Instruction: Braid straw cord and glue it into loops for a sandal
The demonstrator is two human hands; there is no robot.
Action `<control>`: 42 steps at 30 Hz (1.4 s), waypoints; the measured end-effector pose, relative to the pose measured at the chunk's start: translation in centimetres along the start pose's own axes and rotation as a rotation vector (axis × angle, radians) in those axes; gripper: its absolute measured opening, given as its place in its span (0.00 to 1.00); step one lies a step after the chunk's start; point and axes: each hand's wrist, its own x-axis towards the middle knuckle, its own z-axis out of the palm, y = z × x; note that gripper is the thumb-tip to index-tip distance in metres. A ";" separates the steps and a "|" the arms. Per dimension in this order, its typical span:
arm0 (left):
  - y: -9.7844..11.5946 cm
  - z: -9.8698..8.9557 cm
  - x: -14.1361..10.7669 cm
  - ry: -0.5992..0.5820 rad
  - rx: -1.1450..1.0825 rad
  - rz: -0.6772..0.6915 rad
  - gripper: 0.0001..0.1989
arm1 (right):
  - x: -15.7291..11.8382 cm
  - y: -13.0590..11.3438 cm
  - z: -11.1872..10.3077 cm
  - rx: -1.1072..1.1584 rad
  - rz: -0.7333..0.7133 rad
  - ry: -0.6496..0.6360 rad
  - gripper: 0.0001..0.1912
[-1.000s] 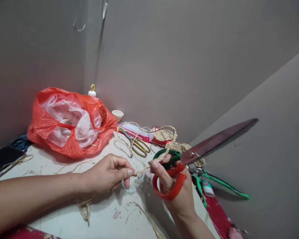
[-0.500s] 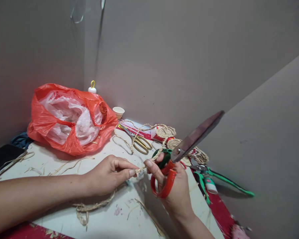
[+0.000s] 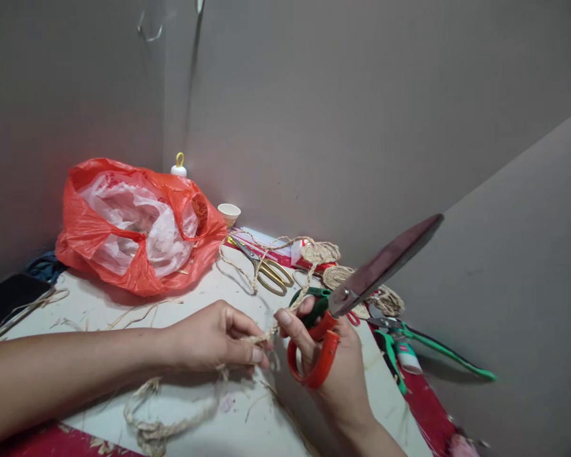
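Observation:
A braided straw cord point(image 3: 307, 284) runs between my two hands, with its loose end looping down below my left wrist. My left hand point(image 3: 214, 336) pinches the cord between thumb and fingertips. Close by on the right, my right hand point(image 3: 330, 355) holds large scissors point(image 3: 361, 285) with one red and one green handle. Their blades lie together and point up to the right. The thumb and forefinger of that same hand also pinch the cord. From there the cord leads back toward coils of braid point(image 3: 321, 252).
A red plastic bag point(image 3: 105, 254) lined with white plastic stands at the back left. Gold-handled scissors point(image 3: 273, 276), a paper cup point(image 3: 229, 214) and green-handled pruners point(image 3: 438, 349) lie along the table's point(image 3: 247, 438) far and right edges. A dark phone-like slab point(image 3: 9, 304) is at far left.
My left hand has tilted and its fingers have shifted on the cord. The loose loop below has swung left and downward. My right hand keeps the scissors almost in place.

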 end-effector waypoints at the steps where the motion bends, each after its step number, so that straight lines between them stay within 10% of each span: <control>1: 0.1 -0.1 0.0 -0.001 -0.013 0.001 0.11 | 0.1 0.0 -0.1 0.004 -0.001 0.001 0.16; 12: 0.3 -0.8 0.6 0.236 -0.113 0.097 0.10 | 0.4 0.1 -0.3 -0.080 -0.020 0.041 0.15; 42: -0.1 0.0 0.3 0.122 -0.171 -0.033 0.12 | -0.3 -0.1 0.3 -0.024 -0.067 -0.051 0.12</control>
